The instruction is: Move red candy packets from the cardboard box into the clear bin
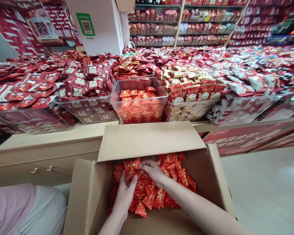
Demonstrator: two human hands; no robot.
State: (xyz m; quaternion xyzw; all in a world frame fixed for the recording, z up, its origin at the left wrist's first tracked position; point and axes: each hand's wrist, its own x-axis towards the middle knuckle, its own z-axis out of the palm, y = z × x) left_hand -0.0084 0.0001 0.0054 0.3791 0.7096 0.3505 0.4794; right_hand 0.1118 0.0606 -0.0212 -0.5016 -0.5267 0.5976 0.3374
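Note:
Both hands are inside an open cardboard box (152,140) that holds a heap of small red wrapped candies (160,195) with gold lettering. My right hand (153,170) pinches the right end of one red candy packet (131,164) near the box's far wall. Just below and left of it, my left hand (126,192) curls its thumb and fingers around red packets at the same spot; its fingertips are partly hidden. Beyond the box, a clear plastic bin (139,101) on the counter contains upright rows of matching red packets.
Clear bins of dark red packets (93,107) and durian snack packets (188,104) flank the middle bin. A counter (88,132) with cupboard doors runs behind the box. At left, a seated person's leg (49,209) is close by. Stocked shelves (181,27) stand behind.

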